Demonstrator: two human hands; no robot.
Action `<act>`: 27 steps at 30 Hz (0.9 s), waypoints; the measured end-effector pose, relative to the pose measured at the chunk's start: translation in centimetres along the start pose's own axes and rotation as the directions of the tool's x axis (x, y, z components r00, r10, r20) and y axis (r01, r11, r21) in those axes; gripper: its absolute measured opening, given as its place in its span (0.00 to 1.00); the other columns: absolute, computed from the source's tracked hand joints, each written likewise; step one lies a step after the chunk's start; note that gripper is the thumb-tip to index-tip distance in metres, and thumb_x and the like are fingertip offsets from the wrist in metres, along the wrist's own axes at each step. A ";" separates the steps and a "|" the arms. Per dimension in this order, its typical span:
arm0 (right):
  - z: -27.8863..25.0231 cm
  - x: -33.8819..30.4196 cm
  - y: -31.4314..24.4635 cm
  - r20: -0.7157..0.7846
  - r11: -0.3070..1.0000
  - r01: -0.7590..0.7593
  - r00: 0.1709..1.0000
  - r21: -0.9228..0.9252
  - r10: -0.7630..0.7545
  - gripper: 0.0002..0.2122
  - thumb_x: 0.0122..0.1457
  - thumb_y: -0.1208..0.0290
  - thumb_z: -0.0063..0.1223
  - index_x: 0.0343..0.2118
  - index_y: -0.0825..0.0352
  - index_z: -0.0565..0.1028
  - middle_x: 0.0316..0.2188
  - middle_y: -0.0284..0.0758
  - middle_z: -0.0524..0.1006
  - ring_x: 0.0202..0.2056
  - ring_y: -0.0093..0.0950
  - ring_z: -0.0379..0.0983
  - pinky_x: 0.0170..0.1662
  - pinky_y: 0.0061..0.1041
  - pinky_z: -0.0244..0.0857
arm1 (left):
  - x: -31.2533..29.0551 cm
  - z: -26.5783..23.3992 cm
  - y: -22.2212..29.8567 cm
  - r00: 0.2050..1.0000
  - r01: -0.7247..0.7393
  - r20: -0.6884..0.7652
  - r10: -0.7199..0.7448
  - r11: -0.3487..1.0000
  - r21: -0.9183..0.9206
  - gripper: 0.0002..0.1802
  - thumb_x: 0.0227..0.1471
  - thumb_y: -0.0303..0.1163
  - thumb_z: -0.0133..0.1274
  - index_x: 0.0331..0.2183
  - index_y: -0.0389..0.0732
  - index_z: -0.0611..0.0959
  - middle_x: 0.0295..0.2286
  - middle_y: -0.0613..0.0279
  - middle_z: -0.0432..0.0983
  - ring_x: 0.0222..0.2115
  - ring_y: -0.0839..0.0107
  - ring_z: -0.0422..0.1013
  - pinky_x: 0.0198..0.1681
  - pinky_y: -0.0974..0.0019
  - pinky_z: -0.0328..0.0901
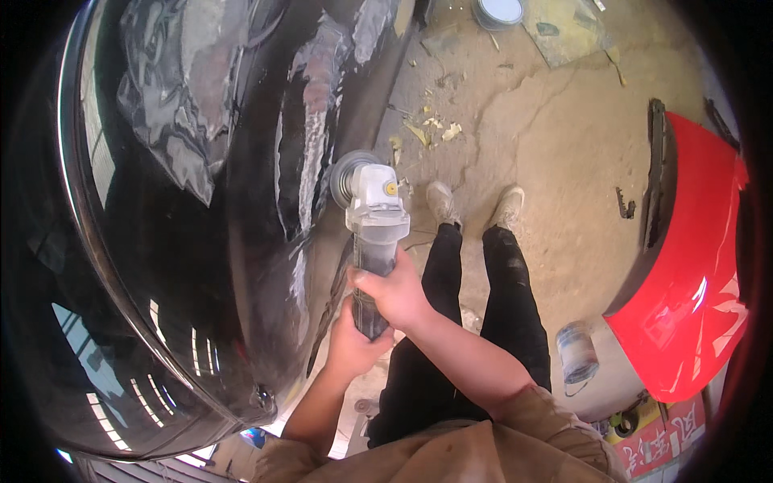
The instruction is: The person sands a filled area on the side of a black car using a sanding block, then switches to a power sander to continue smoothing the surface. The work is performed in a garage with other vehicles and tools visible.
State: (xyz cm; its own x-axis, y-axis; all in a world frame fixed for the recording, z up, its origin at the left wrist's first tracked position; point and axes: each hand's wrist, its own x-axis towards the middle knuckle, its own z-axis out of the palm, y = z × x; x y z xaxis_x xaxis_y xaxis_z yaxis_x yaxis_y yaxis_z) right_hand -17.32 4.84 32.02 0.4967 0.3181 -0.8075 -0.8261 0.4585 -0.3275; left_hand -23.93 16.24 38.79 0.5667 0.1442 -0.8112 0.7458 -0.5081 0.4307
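Observation:
Both my hands are closed round the dark body of an angle grinder (375, 262). My right hand (394, 291) wraps it higher up, behind the pale grey head. Below that, my left hand (352, 344) grips the rear end. The round disc (346, 179) faces the side of a black car (266, 322); whether it touches the panel I cannot tell. Long scuffed patches, grey-white with some reddish areas, run along the bodywork, and one rough strip (314, 153) lies close to the disc. A larger sanded patch (189, 80) is farther up on the left.
Flakes of debris (435, 129) litter the concrete floor beyond my shoes. At the right stands a red car panel (684, 274) beside a dark strip (655, 173). A tin can (576, 352) lies near my right leg. Another round tin (499, 11) is at the far edge.

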 end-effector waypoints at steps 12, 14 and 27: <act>-0.3 1.0 -1.2 -0.012 0.985 0.110 0.994 -0.136 -0.113 0.25 0.49 0.66 0.68 0.49 0.70 0.71 0.40 0.35 0.79 0.41 0.26 0.75 0.47 0.30 0.70 | 1.8 -0.1 0.8 0.997 -0.070 0.012 0.070 0.997 -0.038 0.41 0.41 0.32 0.69 0.55 0.34 0.68 0.43 0.48 0.78 0.45 0.58 0.77 0.49 0.57 0.70; -0.4 1.0 -1.3 -0.015 0.988 0.079 0.997 -0.130 -0.081 0.26 0.49 0.66 0.68 0.49 0.70 0.71 0.40 0.36 0.79 0.41 0.26 0.75 0.48 0.30 0.69 | 1.8 0.0 0.8 0.999 -0.041 0.020 0.041 0.998 -0.042 0.40 0.41 0.33 0.69 0.54 0.34 0.69 0.43 0.48 0.78 0.45 0.58 0.77 0.49 0.57 0.69; -0.6 0.3 -0.2 0.016 0.977 0.092 0.996 -0.190 -0.091 0.27 0.48 0.67 0.68 0.50 0.72 0.70 0.40 0.38 0.79 0.41 0.28 0.76 0.48 0.31 0.70 | 0.9 1.0 -0.3 0.992 -0.106 0.049 0.113 0.986 -0.131 0.38 0.42 0.32 0.69 0.53 0.35 0.69 0.40 0.48 0.79 0.41 0.59 0.79 0.45 0.58 0.72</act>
State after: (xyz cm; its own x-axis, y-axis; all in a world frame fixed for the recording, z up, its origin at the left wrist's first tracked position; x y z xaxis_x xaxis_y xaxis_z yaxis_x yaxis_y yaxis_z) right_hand -17.19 4.34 31.55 0.5737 0.2885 -0.7666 -0.8124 0.3197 -0.4877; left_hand -23.99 15.69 37.55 0.6294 0.0438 -0.7758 0.7212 -0.4048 0.5622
